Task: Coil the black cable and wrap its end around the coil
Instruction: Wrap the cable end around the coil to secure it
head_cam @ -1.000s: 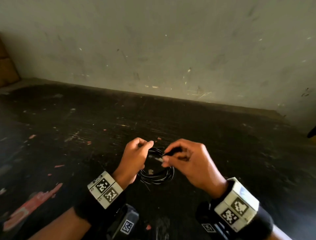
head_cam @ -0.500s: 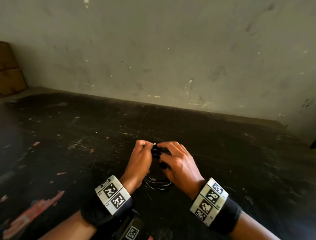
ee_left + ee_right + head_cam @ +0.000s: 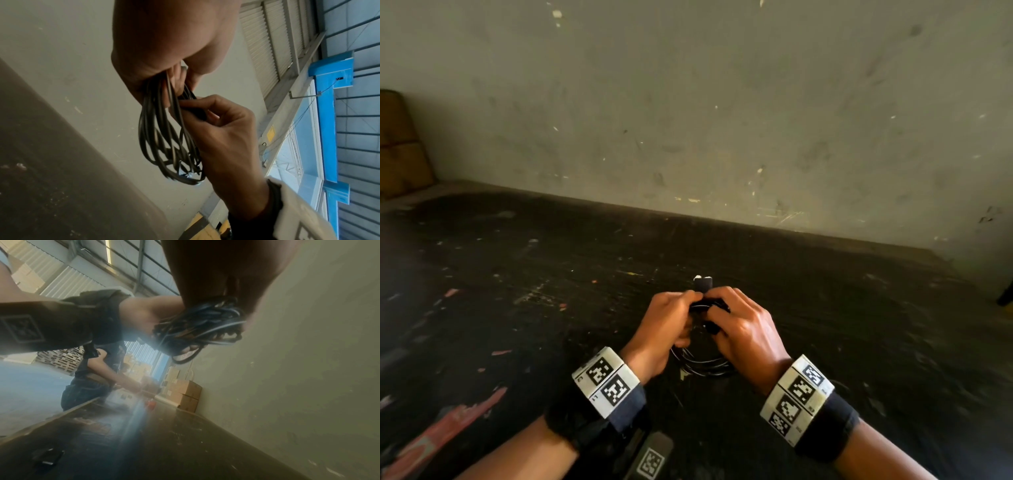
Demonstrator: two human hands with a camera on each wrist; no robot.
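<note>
The black cable point(image 3: 704, 367) hangs as a coil of several loops between my two hands, above the dark table point(image 3: 524, 274). My left hand point(image 3: 678, 308) grips the top of the coil point(image 3: 170, 138), fingers curled round the bundled strands. Close against it, my right hand point(image 3: 726, 310) pinches the cable end against the coil, as the left wrist view shows at the right hand point(image 3: 205, 112). A black plug end point(image 3: 703, 283) with a pale tip sticks up above both hands. In the right wrist view the coil point(image 3: 201, 324) is blurred under my right hand point(image 3: 226, 272).
A scuffed grey wall point(image 3: 722, 120) rises just behind the table. Cardboard boxes point(image 3: 400, 147) stand at the far left. A small black device point(image 3: 48, 457) lies on the table. Another person point(image 3: 92, 382) bends over the table's far end. A dark object point(image 3: 1005, 298) pokes in at the right edge.
My right hand has closed in on the left, so the coil is squeezed narrower between them. The plug end now sticks up above the fingers.
</note>
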